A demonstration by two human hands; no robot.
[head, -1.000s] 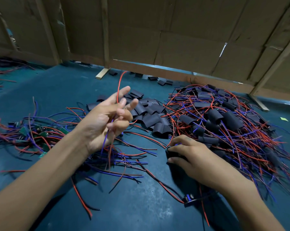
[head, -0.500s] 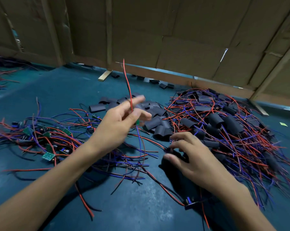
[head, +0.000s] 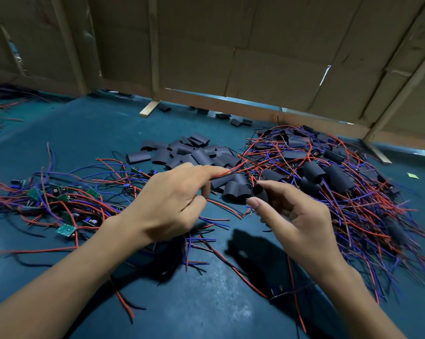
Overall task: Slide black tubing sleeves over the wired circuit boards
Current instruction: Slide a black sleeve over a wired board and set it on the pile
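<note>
The left hand (head: 172, 204) pinches red wires (head: 224, 172) whose ends point rightward toward a black sleeve (head: 261, 193), held just beside them between the thumb and fingers of the half-curled right hand (head: 297, 223), its opening seemingly facing the wire tips.

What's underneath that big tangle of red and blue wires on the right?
Black tubing sleeves show among the wire tangle, which lies on the teal table. Whether circuit boards sit inside those sleeves is hidden, as is anything deeper in the heap.
</note>
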